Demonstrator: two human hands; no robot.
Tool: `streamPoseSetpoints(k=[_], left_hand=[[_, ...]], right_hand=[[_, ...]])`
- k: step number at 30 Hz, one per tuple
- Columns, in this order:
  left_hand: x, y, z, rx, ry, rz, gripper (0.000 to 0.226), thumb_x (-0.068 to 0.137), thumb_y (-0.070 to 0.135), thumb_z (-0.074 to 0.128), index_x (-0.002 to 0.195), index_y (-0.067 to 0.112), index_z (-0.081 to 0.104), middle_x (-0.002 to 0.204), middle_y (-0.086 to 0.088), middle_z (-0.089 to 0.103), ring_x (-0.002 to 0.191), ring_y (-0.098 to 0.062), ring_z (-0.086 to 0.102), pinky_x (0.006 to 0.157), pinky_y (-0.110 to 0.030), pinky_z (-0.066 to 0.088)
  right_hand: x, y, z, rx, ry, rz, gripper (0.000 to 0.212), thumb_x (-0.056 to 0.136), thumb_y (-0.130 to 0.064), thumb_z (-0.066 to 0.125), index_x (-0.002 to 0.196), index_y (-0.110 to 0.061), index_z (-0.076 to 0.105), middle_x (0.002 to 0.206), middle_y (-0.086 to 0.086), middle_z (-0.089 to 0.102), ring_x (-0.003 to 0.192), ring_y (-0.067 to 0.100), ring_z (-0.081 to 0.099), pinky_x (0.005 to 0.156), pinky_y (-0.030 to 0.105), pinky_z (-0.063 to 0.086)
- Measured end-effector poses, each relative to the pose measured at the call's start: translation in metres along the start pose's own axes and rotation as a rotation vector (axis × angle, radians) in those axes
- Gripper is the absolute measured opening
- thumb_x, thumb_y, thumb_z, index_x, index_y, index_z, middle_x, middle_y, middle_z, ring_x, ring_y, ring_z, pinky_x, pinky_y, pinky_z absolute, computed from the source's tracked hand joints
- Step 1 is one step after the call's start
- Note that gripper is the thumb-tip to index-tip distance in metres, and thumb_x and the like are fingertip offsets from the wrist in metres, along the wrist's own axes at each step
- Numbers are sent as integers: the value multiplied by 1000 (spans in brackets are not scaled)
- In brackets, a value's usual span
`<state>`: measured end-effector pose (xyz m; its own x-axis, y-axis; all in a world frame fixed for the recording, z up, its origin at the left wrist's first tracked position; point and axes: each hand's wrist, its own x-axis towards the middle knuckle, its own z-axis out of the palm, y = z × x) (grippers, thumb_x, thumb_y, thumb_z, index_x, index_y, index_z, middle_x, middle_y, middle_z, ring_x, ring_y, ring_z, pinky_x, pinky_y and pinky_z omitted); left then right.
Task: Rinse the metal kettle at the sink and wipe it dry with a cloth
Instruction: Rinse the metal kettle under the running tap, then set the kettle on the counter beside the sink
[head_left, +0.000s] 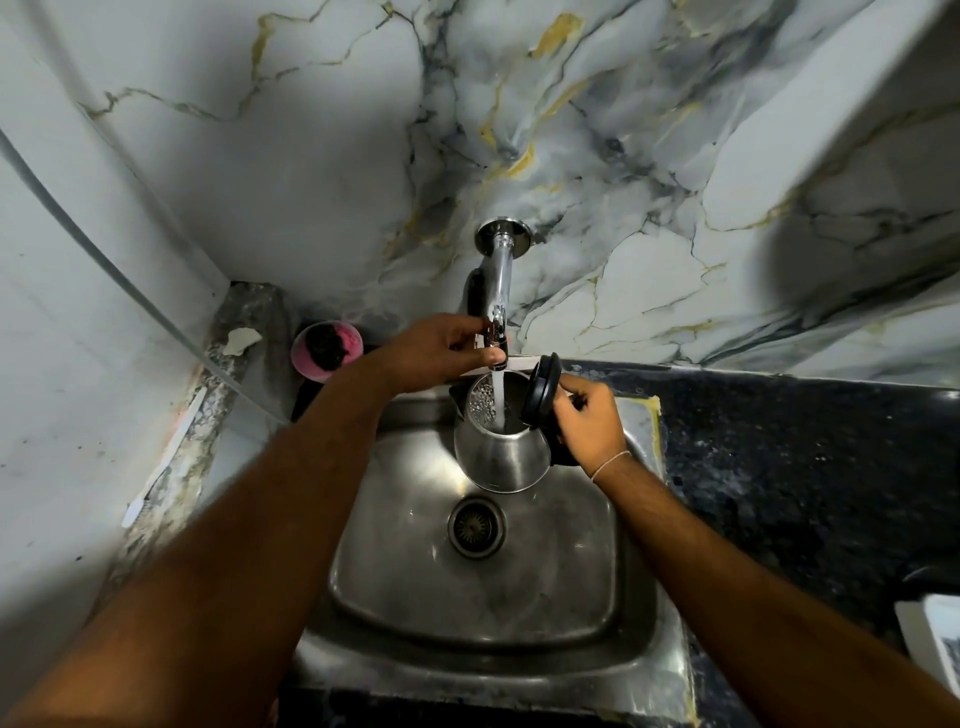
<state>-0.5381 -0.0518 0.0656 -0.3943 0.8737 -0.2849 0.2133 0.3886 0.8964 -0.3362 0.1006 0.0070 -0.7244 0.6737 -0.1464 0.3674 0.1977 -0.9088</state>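
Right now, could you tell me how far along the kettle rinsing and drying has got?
Done: the round black lid is flipped open and the chrome wall tap is running. In hand: water pours into the shiny metal kettle, held over the steel sink by the right hand, while the left hand is at the tap. Left: emptying it and wiping it dry; no cloth is visible.

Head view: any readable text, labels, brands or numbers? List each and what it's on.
None legible.
Kettle: bare metal body, no brand or marking on the side that shows.
Kettle lid: plain black, no print.
Tap: chrome, no lettering.
Pink cup: no label in view.
White object at the right edge: dark patch on its face, too blurred and cropped to tell whether it is print.
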Motion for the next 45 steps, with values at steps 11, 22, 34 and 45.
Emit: streamPoseSetpoints(k=[11,22,34,45], left_hand=[[-3,20,49,697,692,-98,69,70,92,59,81,24,61,68,6,68,68,-18,71,68,-34,60],[-44,28,108,496,940,-132,41,105,56,46,125,26,66,121,1,73,117,-28,66,100,-46,47],[-102,8,234,670,761,127,64,105,40,51,164,18,41,174,-2,37,163,-23,30,130,-55,24],[-113,53,409,843,549,141,68,111,45,40,171,18,22,181,-2,13,168,-21,9,133,-55,14]], right_hand=[[-4,-7,2,37,-2,-18,43,85,-54,59,94,-20,84,80,7,82,71,13,68,68,40,58],[-46,-1,-29,40,92,-7,39,98,-13,64,65,-33,64,52,-23,65,51,-7,52,56,17,40],[-159,36,-176,95,312,-12,40,84,-24,53,49,-39,64,46,-22,52,49,-7,40,51,16,33],[-260,116,-348,93,289,-56,35,82,-13,55,52,-30,48,45,-19,50,48,-6,40,49,11,30]])
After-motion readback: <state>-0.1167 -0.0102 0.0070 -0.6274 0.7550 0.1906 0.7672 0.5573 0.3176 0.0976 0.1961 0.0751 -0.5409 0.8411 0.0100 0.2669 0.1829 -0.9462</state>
